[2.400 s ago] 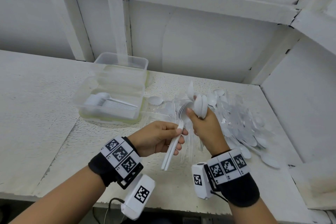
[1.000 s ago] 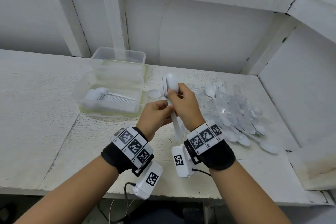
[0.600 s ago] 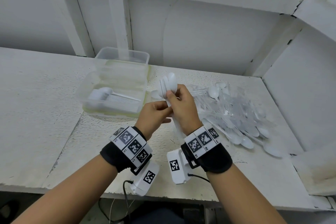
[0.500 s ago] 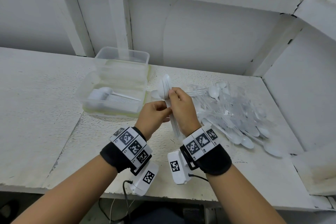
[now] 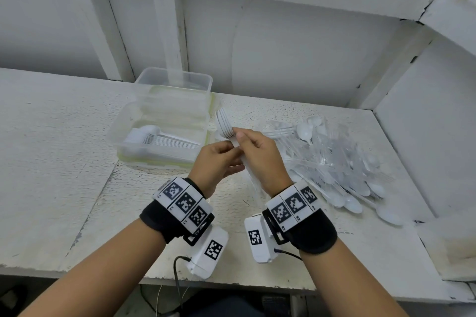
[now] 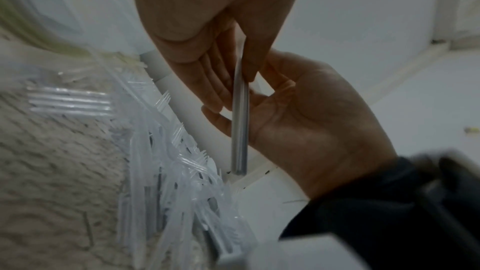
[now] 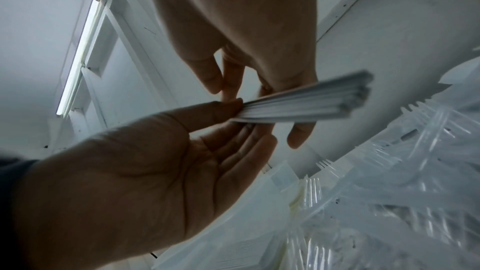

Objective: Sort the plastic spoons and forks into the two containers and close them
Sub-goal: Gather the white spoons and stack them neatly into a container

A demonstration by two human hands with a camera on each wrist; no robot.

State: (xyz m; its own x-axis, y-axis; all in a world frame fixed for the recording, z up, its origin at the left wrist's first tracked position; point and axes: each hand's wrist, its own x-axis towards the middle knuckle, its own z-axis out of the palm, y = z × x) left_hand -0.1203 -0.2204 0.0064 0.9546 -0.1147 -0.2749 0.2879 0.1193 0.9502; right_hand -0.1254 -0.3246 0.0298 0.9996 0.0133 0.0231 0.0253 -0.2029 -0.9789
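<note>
The white, rough surface (image 5: 64, 175) spreads under both hands; to the right of the fingers lies the loose heap of clear plastic spoons and forks (image 5: 334, 162), well spread toward the right wall; to the left of the fingers, just beside them, stands the near container (image 5: 159, 136), open, with a row of white cutlery lying flat inside; behind it, farther from the fingers, a second clear container (image 5: 175, 80) stands against the wall, and its contents cannot be made out. The right hand (image 5: 260, 159) pinches a bundle of forks (image 5: 226, 126) by the handles, thumb pressed against the curled fingers, tines pointing up and away above the fingertips; the left hand (image 5: 213, 162) meets it from the left, its fingers (image 7: 215, 110) loosely curled and pressed to the same handles, thumb on one side; the handle ends (image 7: 358, 93) stick out below both hands, stacked close together; the bundle is held above the surface, between heap and near container.
</note>
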